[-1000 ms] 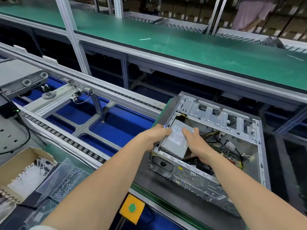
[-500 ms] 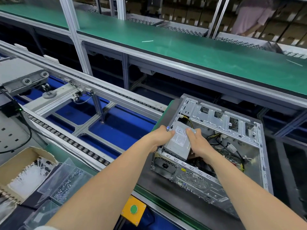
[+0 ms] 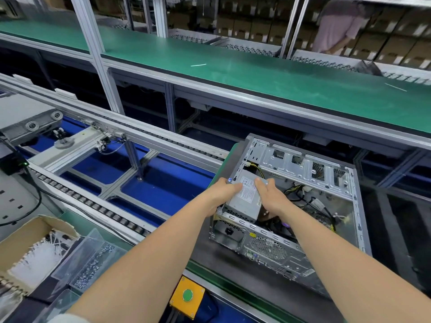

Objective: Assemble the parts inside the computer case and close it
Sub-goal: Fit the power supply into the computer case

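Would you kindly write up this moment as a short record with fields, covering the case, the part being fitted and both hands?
case: computer case on its side, open, no side panel on it
part: power supply in the case's corner
left hand: grips the power supply's left edge
right hand: presses on its right side
cables: loose bundle inside the case

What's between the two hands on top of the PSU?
In the head view, only the power supply's label-covered top lies between the left hand and right hand; both grip it inside the open computer case.

Grey power supply (image 3: 245, 199); green bench (image 3: 279, 78)
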{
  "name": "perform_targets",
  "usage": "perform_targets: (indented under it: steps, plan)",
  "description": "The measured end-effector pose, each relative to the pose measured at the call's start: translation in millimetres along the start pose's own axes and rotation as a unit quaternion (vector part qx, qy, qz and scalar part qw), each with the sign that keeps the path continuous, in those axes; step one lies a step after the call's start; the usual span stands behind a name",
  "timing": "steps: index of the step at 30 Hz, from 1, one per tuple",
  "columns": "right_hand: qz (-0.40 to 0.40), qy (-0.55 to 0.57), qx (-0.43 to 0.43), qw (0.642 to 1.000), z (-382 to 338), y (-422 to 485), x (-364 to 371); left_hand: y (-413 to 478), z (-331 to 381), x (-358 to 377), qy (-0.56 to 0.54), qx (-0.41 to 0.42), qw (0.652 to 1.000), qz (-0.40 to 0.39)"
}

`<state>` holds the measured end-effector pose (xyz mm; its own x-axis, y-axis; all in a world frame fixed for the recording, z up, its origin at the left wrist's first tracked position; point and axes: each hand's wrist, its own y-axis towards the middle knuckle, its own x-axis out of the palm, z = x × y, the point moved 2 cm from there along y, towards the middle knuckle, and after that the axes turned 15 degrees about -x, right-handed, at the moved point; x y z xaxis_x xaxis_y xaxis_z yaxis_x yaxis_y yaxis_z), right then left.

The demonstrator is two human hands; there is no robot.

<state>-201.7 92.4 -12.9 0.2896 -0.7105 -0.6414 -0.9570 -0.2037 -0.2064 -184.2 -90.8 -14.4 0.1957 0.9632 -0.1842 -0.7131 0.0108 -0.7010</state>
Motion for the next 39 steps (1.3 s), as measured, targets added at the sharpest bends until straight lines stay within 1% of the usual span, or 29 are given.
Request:
perform_targets:
  steps: [2,3,4,5,6,7,8,9,10,11,12,14,15,16,18,20,22,23,24,27,28,32,33,34,35,36,37,38,39]
  plan:
    - [0.001,-0.020,0.001,1.000,-5,-5,-1,-1,-1,1,0.009,0.010,1.000,0.002]
    - [0.017,-0.051,-0.007,0.999,-11,-8,-3,-2,-1,1,0.019,0.013,1.000,0.006]
    - [0.056,-0.094,-0.029,0.994,-19,-10,-8,-2,-1,1,0.029,0.015,0.999,0.010]
    - [0.119,-0.128,-0.074,0.982,-29,-10,-16,-2,-1,0,0.036,0.017,0.999,0.015]
    - [0.198,-0.122,-0.133,0.963,-43,-11,-28,-2,-1,0,0.040,0.020,0.999,0.019]
    - [0.262,-0.072,-0.198,0.942,-57,-12,-41,-2,-2,0,0.041,0.025,0.999,0.024]
    - [0.299,0.027,-0.263,0.917,-69,-12,-55,-2,-2,-1,0.040,0.029,0.998,0.028]
    - [0.306,0.162,-0.312,0.885,-77,-11,-63,-3,-3,-1,0.037,0.031,0.998,0.029]
    - [0.285,0.303,-0.325,0.849,-80,-7,-62,-3,-3,0,0.033,0.033,0.998,0.031]
    - [0.254,0.400,-0.307,0.825,-80,-3,-53,-4,-2,0,0.031,0.034,0.998,0.037]
    - [0.231,0.442,-0.268,0.824,-77,2,-36,-5,-2,1,0.036,0.036,0.997,0.050]
    - [0.186,0.428,-0.187,0.864,-68,9,2,-6,-1,2,0.069,0.042,0.993,0.091]
    - [0.171,0.421,-0.169,0.875,-62,12,14,-7,-1,3,0.088,0.047,0.989,0.110]
    - [0.166,0.430,-0.157,0.873,-58,13,21,-7,-1,3,0.099,0.052,0.986,0.122]
    - [0.177,0.467,-0.142,0.854,-55,12,12,-7,-2,4,0.096,0.056,0.986,0.122]
    - [0.189,0.496,-0.176,0.829,-59,13,-13,-6,-2,3,0.080,0.056,0.988,0.116]
    - [0.183,0.498,-0.259,0.807,-71,19,-42,-5,-2,2,0.076,0.056,0.989,0.113]
    - [0.179,0.485,-0.294,0.804,-75,21,-48,-5,-1,2,0.079,0.054,0.989,0.113]
    - [0.179,0.474,-0.295,0.810,-76,23,-45,-5,-1,2,0.082,0.053,0.989,0.114]
    - [0.172,0.436,-0.196,0.861,-60,24,-5,-7,1,4,0.103,0.050,0.986,0.123]
    - [0.167,0.439,-0.176,0.865,-54,26,5,-7,1,4,0.115,0.052,0.984,0.129]
    - [0.185,0.498,-0.135,0.837,-42,31,-3,-9,1,5,0.147,0.060,0.978,0.138]
    - [0.196,0.492,-0.132,0.838,-42,31,-6,-10,0,5,0.149,0.062,0.978,0.135]
    - [0.216,0.451,-0.136,0.855,-40,28,-9,-11,0,4,0.147,0.060,0.979,0.129]
    - [0.238,0.373,-0.146,0.885,-38,25,-13,-11,-1,3,0.140,0.056,0.981,0.121]
    - [0.253,0.263,-0.153,0.918,-34,22,-16,-12,-2,2,0.130,0.053,0.984,0.114]
    - [0.257,0.157,-0.146,0.942,-28,17,-21,-13,-1,3,0.123,0.052,0.985,0.110]
    - [0.240,0.083,-0.122,0.959,-21,13,-23,-14,-1,3,0.119,0.053,0.985,0.108]
    - [0.207,0.038,-0.088,0.974,-12,10,-21,-15,0,3,0.115,0.054,0.986,0.110]
